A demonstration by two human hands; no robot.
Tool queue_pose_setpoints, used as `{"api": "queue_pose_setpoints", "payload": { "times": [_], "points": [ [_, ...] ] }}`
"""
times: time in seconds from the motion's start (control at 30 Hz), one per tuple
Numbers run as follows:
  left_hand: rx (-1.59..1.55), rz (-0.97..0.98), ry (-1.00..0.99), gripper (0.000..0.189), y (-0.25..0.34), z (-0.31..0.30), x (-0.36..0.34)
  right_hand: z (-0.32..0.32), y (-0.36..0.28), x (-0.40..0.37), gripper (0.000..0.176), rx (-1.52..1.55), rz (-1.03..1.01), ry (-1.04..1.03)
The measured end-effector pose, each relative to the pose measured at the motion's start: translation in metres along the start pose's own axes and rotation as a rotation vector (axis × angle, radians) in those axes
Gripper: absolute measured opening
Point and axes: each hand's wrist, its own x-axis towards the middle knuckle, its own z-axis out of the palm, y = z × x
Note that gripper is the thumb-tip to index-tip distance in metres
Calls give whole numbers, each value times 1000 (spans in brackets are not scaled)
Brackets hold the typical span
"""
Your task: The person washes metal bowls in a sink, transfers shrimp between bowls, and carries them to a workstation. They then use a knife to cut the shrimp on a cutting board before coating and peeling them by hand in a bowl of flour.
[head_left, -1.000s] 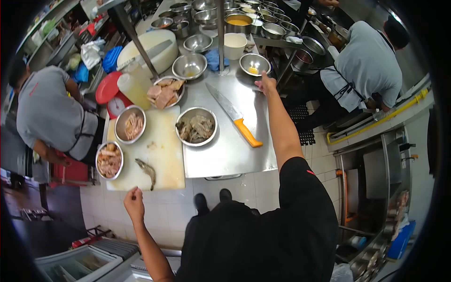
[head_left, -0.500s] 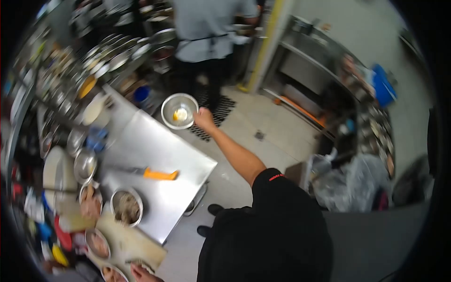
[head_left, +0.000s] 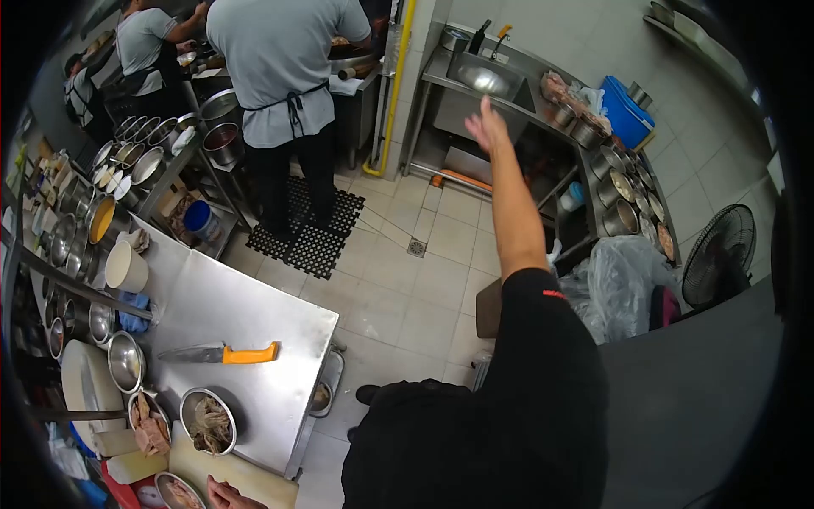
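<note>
My right hand [head_left: 485,129] is stretched out at upper centre, fingers apart and holding nothing. Just beyond its fingertips a metal bowl [head_left: 487,81], blurred, shows over the sink [head_left: 524,95]; whether it touches the sink is unclear. At the bottom edge, my left hand [head_left: 227,495] has its fingers closed beside the cutting board [head_left: 263,482]; what they hold, if anything, is hidden. Nearby are a bowl of greyish food [head_left: 210,422] and a bowl of pale meat [head_left: 176,492]. An orange-handled knife [head_left: 250,354] lies on the steel table [head_left: 292,318].
A person [head_left: 275,72] in a grey shirt stands on the black mat [head_left: 309,229], back turned; others are at upper left. Pots line the right counter [head_left: 585,148]. Plastic bags [head_left: 623,280] and a fan [head_left: 721,254] are at right. More bowls crowd the left side.
My right hand has let go of the metal bowl and swung right, from above the table corner toward the sink. The view has shifted. My left hand remains low by the board.
</note>
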Motion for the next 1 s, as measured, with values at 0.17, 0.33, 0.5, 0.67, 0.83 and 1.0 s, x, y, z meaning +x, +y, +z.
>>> {"api": "queue_pose_setpoints", "payload": {
  "times": [0.17,0.33,0.5,0.67,0.83,1.0],
  "points": [
    [-226,-112,-19,26,-51,-15,0,144,-65,-85,53,-62,-145,-393],
    [-32,-133,64,24,-81,-51,-23,244,39,-210,28,-276,-53,-775],
    [-224,-289,208,23,-56,-82,-58,295,154,-348,10,-558,-129,-1168],
    [-221,-335,272,27,-81,-122,-84,327,201,-433,12,-729,-144,-1504],
    [-226,-360,338,28,-87,-146,-96,308,173,-495,39,-1385,-630,-1741],
    [-36,-268,231,28,-91,-131,-64,261,197,-516,51,-1353,-573,-1706]
  ]
}}
